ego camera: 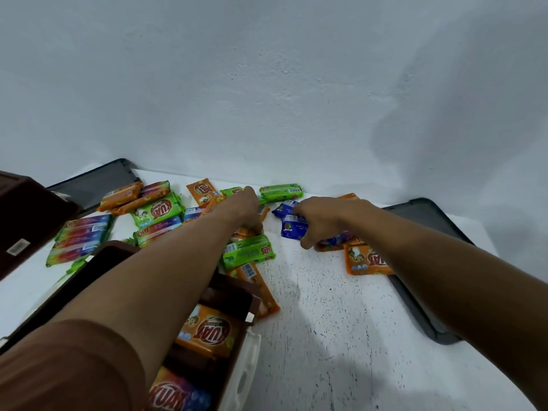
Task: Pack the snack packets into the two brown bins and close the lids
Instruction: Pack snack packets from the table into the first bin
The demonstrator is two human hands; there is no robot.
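Blue packet (292, 228) gripped under right hand (321, 221) | left hand (247, 210) grasping orange packet (244, 232) beside it

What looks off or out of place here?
One orange packet leans against the outside corner of the near brown bin, not in it. Both dark lids lie flat on the table, off the bins. Otherwise only loose packets; the hands, left and right, are on them. No damage shows.

Glossy plastic-film snack packets (157, 213) lie on a white, black-speckled, rough-looking tabletop (341, 321) beside a smooth brown plastic bin (225, 289), matt dark grey plastic lids (427, 221), and a finely textured matt white wall (267, 84).
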